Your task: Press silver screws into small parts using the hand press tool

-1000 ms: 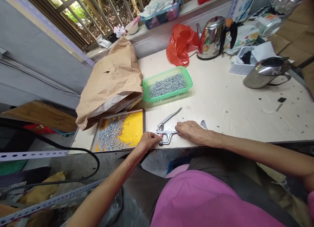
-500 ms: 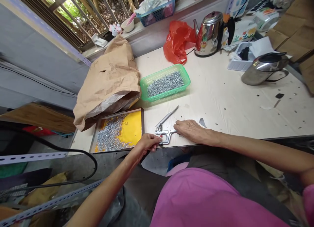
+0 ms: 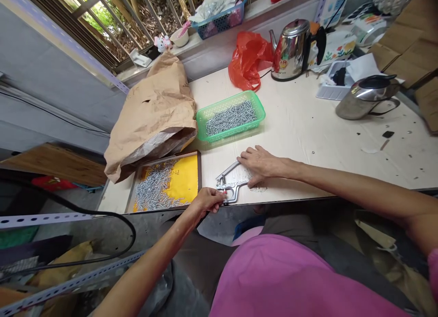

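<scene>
Grey metal hand-press pliers [image 3: 234,187], with a spring and a red part near the jaws, lie at the table's front edge. My right hand [image 3: 260,164] spans both handles, fingers over the upper one and thumb by the lower one. My left hand [image 3: 209,200] is closed in a pinch right at the jaws; what sits between its fingertips is too small to make out. Left of it, a shallow tray [image 3: 199,173] with a yellow bottom holds many small silver metal pieces [image 3: 153,189]. A green plastic basket [image 3: 232,133] of similar short pieces stands beyond the pliers.
A large brown paper bag [image 3: 150,107] leans behind the tray. Farther back are a red plastic bag [image 3: 248,61] and a steel kettle [image 3: 290,52]. A steel jug [image 3: 364,98] and a white box [image 3: 330,86] stand to the right. Small scraps lie on the tabletop.
My right hand has shifted up and spread from the lower handle to reach across both handles. The upper handle has swung slightly downward. My left hand stays at the jaws.
</scene>
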The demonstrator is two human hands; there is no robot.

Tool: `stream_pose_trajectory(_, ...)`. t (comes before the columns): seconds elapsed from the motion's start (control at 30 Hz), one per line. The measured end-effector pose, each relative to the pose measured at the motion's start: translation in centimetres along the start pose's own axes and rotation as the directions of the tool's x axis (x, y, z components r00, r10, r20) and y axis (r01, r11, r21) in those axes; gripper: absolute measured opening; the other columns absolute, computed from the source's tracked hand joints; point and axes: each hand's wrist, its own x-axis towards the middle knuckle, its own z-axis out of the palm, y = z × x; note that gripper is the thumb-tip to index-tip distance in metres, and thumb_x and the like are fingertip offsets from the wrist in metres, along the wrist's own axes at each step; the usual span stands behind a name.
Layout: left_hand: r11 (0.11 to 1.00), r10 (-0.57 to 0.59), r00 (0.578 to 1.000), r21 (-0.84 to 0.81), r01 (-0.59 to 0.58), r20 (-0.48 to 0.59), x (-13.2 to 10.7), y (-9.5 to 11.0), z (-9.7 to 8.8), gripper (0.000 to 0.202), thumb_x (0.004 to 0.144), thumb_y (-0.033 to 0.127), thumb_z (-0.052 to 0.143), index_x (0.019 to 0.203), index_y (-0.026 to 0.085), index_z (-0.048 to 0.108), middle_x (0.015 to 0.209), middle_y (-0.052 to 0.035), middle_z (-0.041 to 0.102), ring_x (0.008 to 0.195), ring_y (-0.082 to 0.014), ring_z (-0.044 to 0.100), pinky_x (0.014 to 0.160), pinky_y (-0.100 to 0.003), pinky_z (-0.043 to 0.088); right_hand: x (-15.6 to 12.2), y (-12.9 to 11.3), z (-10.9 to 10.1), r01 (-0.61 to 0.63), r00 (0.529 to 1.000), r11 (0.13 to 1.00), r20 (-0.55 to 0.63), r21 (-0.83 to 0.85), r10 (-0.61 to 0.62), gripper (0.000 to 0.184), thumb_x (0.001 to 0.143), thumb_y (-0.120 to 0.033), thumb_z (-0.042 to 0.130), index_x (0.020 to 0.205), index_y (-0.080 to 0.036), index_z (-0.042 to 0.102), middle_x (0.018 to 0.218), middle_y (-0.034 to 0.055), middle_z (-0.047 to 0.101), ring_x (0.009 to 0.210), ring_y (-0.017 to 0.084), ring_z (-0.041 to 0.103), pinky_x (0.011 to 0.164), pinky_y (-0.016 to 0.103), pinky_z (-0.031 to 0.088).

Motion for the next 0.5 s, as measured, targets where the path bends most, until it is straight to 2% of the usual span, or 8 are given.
stream_pose_trajectory(0.07,0.985,0.046,0.995,0.167,-0.03,-0.09,-0.7,0.2,0.3,0.032,0.077,0.044,0.068,0.07,0.013,0.065,0.048,0.0043,0.048,0.042,-0.008,0.043,0.046,-0.023,0.033,-0.3,-0.6,-0.1,-0.01,1.0,1.0,0.011,-0.013,0.011,0.06,0.07,-0.056,0.075,0.108,-0.011,0.063,0.108,0.0161,0.061,0.103,0.032,0.051,0.085,0.042,0.038)
stream_pose_trajectory(0.1,0.956,0.122,0.979,0.283,-0.071,-0.166,-1.0,0.3,0.7,0.031,0.08,0.043,0.065,0.07,0.013,0.065,0.052,0.0021,0.052,0.047,-0.0101,0.048,0.049,-0.024,0.036,-0.5,-0.8,-0.2,-0.011,1.0,1.0,0.015,-0.016,0.011,0.053,0.072,-0.053,0.075,0.104,-0.012,0.064,0.106,0.0152,0.062,0.102,0.031,0.051,0.084,0.04,0.038)
stream_pose_trajectory(0.13,0.904,0.238,0.943,0.408,-0.127,-0.233,-1.3,0.5,1.1,0.029,0.083,0.04,0.063,0.071,0.014,0.066,0.058,-0.0007,0.056,0.055,-0.0129,0.054,0.055,-0.026,0.04,-0.7,-1.1,-0.2,-0.01,1.0,1.0,0.017,-0.019,0.01,0.048,0.075,-0.05,0.074,0.102,-0.012,0.064,0.105,0.0145,0.062,0.101,0.03,0.052,0.082,0.039,0.038)
stream_pose_trajectory(0.2,0.728,0.517,0.816,0.634,-0.261,-0.257,-1.4,1.1,2.1,0.02,0.085,0.034,0.063,0.083,0.015,0.068,0.081,-0.006,0.065,0.079,-0.0195,0.061,0.07,-0.031,0.047,-1.1,-1.5,-0.1,-0.016,1.0,1.0,0.009,-0.02,0.016,0.042,0.077,-0.045,0.073,0.1,-0.012,0.064,0.104,0.0138,0.062,0.1,0.028,0.052,0.081,0.037,0.038)
stream_pose_trajectory(0.27,0.514,0.712,0.689,0.769,-0.379,-0.137,-0.8,1.9,3.0,0.024,0.083,0.028,0.067,0.104,0.017,0.065,0.109,-0.0095,0.064,0.103,-0.0248,0.057,0.086,-0.036,0.047,-1.5,-1.7,-0.2,-0.04,0.999,0.999,0.002,-0.01,0.04,0.041,0.078,-0.043,0.074,0.102,-0.011,0.064,0.105,0.014,0.061,0.1,0.028,0.052,0.08,0.036,0.038)
stream_pose_trajectory(0.3,0.422,0.758,0.649,0.804,-0.42,-0.059,-0.2,2.3,3.4,0.033,0.082,0.027,0.068,0.113,0.017,0.061,0.12,-0.0107,0.061,0.111,-0.0265,0.053,0.091,-0.038,0.046,-1.6,-1.8,-0.2,-0.054,0.999,0.999,0.005,0.0,0.054,0.043,0.077,-0.043,0.074,0.103,-0.011,0.063,0.106,0.0144,0.06,0.1,0.028,0.052,0.08,0.036,0.039)
stream_pose_trajectory(0.37,0.31,0.781,0.623,0.831,-0.462,0.055,1.2,3.3,3.7,0.05,0.08,0.028,0.071,0.125,0.017,0.052,0.131,-0.0119,0.055,0.118,-0.0279,0.049,0.095,-0.041,0.045,-1.8,-1.8,-0.3,-0.068,0.997,0.997,0.025,0.02,0.068,0.049,0.076,-0.045,0.075,0.108,-0.01,0.062,0.107,0.0149,0.06,0.1,0.029,0.052,0.08,0.036,0.04)
stream_pose_trajectory(0.5,0.254,0.741,0.655,0.842,-0.475,0.146,3.2,4.8,3.4,0.056,0.08,0.036,0.07,0.128,0.017,0.048,0.122,-0.0114,0.058,0.111,-0.0275,0.052,0.094,-0.042,0.045,-2.2,-1.3,0.3,-0.035,0.999,0.998,-0.014,0.043,0.035,0.055,0.074,-0.039,0.076,0.115,-0.009,0.058,0.109,0.0159,0.059,0.1,0.03,0.052,0.082,0.037,0.042)
